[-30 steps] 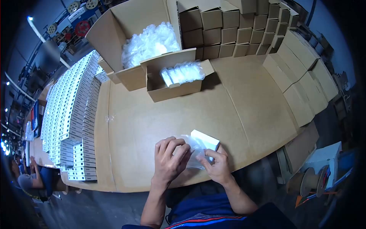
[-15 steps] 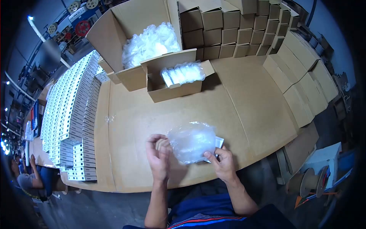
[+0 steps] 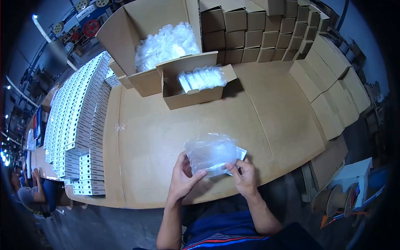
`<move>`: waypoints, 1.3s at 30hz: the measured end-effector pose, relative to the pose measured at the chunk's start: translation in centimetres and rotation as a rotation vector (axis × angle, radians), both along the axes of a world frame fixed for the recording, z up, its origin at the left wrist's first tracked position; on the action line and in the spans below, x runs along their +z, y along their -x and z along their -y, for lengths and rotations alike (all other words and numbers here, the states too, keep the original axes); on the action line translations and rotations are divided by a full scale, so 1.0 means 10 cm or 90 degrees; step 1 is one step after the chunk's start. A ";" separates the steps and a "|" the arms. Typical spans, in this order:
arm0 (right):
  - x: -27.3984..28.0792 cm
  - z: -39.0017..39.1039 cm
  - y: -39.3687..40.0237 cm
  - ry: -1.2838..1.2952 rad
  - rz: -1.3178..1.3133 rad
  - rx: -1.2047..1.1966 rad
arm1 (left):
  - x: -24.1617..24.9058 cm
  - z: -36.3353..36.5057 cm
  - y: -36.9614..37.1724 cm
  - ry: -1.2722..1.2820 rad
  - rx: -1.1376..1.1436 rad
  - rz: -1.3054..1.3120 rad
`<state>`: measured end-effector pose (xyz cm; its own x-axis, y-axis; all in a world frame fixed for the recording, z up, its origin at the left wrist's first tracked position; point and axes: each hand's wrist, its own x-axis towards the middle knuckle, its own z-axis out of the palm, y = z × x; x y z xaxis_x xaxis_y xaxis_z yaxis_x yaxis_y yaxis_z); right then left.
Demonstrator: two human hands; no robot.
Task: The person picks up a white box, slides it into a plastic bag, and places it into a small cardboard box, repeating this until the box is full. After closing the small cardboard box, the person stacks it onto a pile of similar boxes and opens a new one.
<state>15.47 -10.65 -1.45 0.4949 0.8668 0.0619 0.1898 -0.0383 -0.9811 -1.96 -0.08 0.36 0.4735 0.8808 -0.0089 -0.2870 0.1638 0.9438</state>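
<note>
A clear plastic bag (image 3: 210, 152) is stretched between my hands above the near part of the table. My left hand (image 3: 183, 179) pinches its lower left edge, thumb in front and fingers behind. Gripping the lower right side, my right hand (image 3: 243, 177) has its thumb on the plastic. Behind the bag, at my right fingers, shows a small white box (image 3: 241, 153), mostly covered by the plastic and hand. Beyond my hands stands an open cardboard carton (image 3: 193, 100) with a row of plastic-wrapped white packs (image 3: 203, 79) inside.
A larger open carton (image 3: 116, 37) full of crumpled clear bags (image 3: 166, 46) stands behind. Stacked white boxes (image 3: 79, 121) line the left side. Brown cartons (image 3: 254, 33) are piled at the back right, more (image 3: 329, 87) along the right edge. A person (image 3: 33, 193) sits far left.
My left hand has moved right and closed on the bag's left edge; before, it was curled beside it. The right hand keeps its grip, and the view has shifted slightly.
</note>
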 end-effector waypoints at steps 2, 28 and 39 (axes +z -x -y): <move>-0.06 -0.02 0.04 -0.039 0.018 0.002 | 0.03 -0.02 -0.01 -0.027 -0.033 -0.109; 0.80 -0.53 -0.59 -0.339 0.133 0.270 | 0.03 0.17 -0.06 -0.212 -0.093 -0.288; 0.75 -0.47 -0.47 -0.197 0.043 0.318 | -0.01 0.15 -0.08 -0.148 -0.090 -0.265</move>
<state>20.19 -5.94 6.01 0.0170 0.9301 0.3668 0.1738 0.3585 -0.9172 -1.19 -1.59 0.23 0.5868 0.8090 -0.0337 0.1313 -0.0539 0.9899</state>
